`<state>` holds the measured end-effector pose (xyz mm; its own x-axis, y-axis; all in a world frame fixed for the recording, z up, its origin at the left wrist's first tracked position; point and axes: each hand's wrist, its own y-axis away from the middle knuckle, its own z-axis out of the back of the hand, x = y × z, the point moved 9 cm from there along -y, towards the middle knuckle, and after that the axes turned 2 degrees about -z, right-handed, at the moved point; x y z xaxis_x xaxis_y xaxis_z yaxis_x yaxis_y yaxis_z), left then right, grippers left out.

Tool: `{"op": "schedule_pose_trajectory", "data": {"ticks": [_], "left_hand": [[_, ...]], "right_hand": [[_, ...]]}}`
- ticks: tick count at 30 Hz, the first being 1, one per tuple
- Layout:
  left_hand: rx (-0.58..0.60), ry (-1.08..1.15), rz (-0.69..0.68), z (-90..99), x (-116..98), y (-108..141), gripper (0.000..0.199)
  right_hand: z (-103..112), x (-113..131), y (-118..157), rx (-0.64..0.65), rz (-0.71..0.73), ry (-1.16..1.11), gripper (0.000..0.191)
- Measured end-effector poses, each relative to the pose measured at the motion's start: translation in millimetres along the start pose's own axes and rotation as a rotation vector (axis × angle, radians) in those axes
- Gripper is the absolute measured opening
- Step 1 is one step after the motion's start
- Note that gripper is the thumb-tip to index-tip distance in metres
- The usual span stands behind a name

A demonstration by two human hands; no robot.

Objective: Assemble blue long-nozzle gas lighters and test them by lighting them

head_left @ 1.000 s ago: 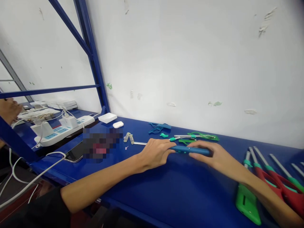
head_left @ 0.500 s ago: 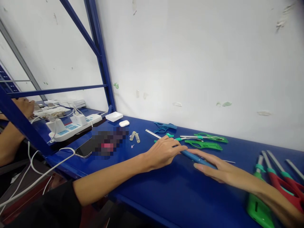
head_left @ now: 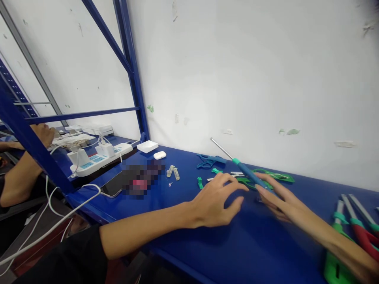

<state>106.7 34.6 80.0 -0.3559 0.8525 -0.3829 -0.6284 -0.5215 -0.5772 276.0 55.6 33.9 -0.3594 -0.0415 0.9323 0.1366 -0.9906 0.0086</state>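
Note:
A blue stick lighter (head_left: 247,170) with a teal collar and a long metal tube is gripped in my right hand (head_left: 282,199), its tube raised and slanting up to the left. My left hand (head_left: 220,202) hovers beside it over the blue tabletop, empty, with thumb and fingers apart. Behind both hands lie blue handle shells (head_left: 211,161), green handle shells (head_left: 282,176) partly covered by the lighter, and small teal clips (head_left: 200,182). Two clear little tanks (head_left: 176,173) rest left of them. Under my right forearm, a green lighter (head_left: 337,262) and a red lighter (head_left: 365,233) lie at the right.
A phone (head_left: 111,185), partly pixelated, lies at the left near a white earbud case (head_left: 160,155) and a white box (head_left: 147,146). A power strip (head_left: 89,167) with cables stands beyond the blue frame post (head_left: 49,161). Another person's arm (head_left: 22,181) shows at far left.
My left hand has let go of the lighter and opened. In my right hand the lighter has tilted up, its metal tube rising off the table. The view has shifted slightly.

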Motion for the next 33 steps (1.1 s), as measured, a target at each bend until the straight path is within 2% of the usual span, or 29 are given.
{"op": "schedule_pose_trajectory", "data": {"ticks": [4,7,11,14,18,22,29,33], "left_hand": [[0.005,0.207,0.133,-12.0,12,3,0.059],[-0.004,0.364,0.188,-15.9,19,2,0.073],[-0.008,0.571,0.253,-20.0,26,-1,0.087],[-0.036,0.676,0.336,-25.8,35,-1,0.094],[-0.049,0.773,0.397,-34.1,36,2,0.101],[-0.061,0.831,0.445,-34.6,33,5,0.108],[0.001,0.880,0.527,-42.1,40,11,0.118],[-0.029,0.861,0.534,-41.8,40,11,0.125]], "right_hand": [[-12,14,4,0.014,-0.034,-0.347,0.058],[-31,21,-3,0.032,-0.046,-0.559,0.042],[-63,17,-24,0.042,-0.092,-0.761,0.040],[-74,10,-33,0.004,-0.086,-0.871,0.037],[-73,7,-28,-0.019,-0.067,-0.953,0.037],[-70,14,-19,-0.015,-0.064,-0.968,0.036],[-74,14,-12,-0.052,-0.101,-0.963,0.034],[-76,13,-13,-0.065,-0.092,-1.005,0.034]]}}
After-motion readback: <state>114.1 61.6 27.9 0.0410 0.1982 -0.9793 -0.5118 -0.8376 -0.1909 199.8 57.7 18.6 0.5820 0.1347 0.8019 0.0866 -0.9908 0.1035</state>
